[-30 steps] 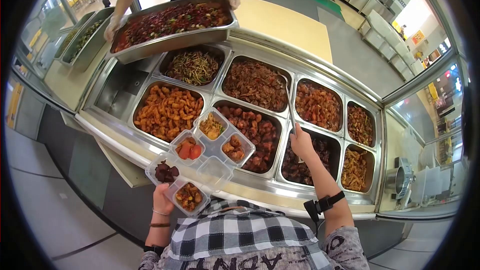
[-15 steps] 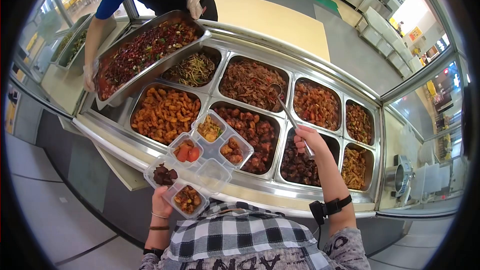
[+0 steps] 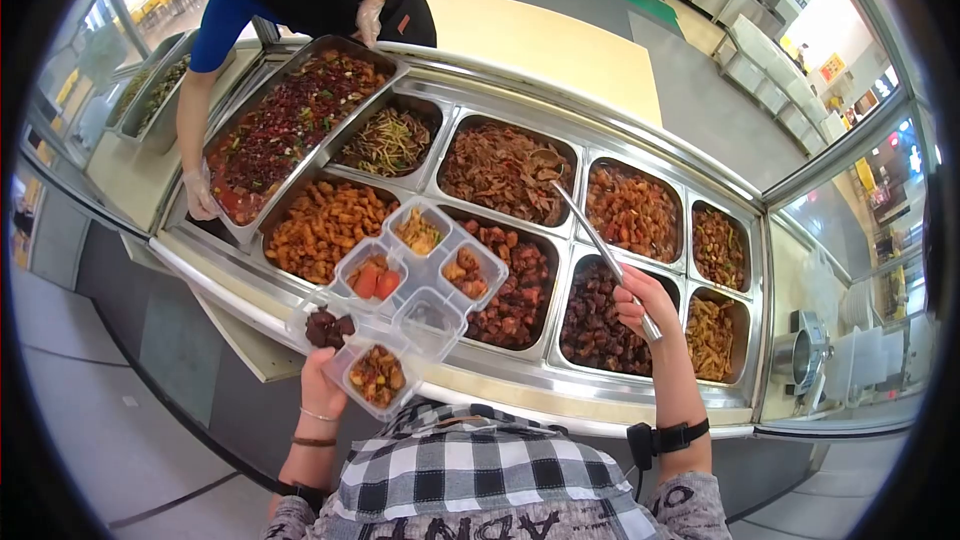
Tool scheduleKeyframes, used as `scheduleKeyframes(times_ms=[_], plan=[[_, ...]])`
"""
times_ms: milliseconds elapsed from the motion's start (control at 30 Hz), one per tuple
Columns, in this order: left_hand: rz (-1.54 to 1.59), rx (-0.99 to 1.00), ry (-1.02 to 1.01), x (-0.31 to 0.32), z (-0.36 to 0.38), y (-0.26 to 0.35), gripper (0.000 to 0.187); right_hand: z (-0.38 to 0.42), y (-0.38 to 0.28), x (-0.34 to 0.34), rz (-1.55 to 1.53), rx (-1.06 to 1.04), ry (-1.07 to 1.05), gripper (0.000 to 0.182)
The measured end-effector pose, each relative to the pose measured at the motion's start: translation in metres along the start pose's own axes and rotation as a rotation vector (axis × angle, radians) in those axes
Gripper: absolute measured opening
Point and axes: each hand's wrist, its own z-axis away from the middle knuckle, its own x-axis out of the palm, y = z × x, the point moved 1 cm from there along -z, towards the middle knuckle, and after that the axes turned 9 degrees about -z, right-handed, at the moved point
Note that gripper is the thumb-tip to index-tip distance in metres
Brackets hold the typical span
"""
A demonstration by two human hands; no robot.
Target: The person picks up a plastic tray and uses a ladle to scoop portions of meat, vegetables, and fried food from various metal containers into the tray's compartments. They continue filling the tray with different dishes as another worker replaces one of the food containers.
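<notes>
Compartmented clear tray [image 3: 405, 305] held in the air over the near rim of the serving counter [image 3: 520, 395], tilted, 5 of its cells showing food, 1 cell empty. Supported from beneath at the near corner only by left hand [image 3: 325, 385]; grip closed on that corner, fingers hidden under the tray.

Long ladle [image 3: 600, 240] to the right of the tray, handle clamped in right hand [image 3: 640, 305], fist closed fully round the lower shaft. Bowl end resting in the pan of brown shredded food [image 3: 505, 170], beyond the tray.

Risks noted: 1-corner hold plus tilt likely to tip the tray and slide food between cells or onto the counter. Long reach from the pan back to the tray likely to drip over the dark meat pan [image 3: 600, 325] between them. Co-worker's gloved hand [image 3: 200, 198] lowering a red chilli pan [image 3: 290, 120] left of the tray; collision judged unlikely.
</notes>
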Motion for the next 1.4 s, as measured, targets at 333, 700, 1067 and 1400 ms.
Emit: scheduleKeyframes(times_ms=[333, 700, 1067, 1400], plan=[[-0.089, 0.009, 0.015, 0.044, -0.11, 0.008, 0.037, 0.072, 0.0, 0.034, 0.056, -0.01, -0.109, 0.045], [-0.091, 0.038, 0.114, 0.094, -0.116, 0.0, 0.035, 0.086, 0.076, 0.058, 1.031, -0.213, -0.003, 0.053], [-0.031, 0.016, 0.027, 0.081, -0.115, -0.005, 0.035, 0.088, 0.092, 0.054, 1.424, -0.538, -0.051, 0.05], [0.046, 0.003, 0.077, 0.086, -0.108, -0.002, 0.022, 0.087, 0.088, 0.046, 1.157, -0.386, 0.011, 0.051]])
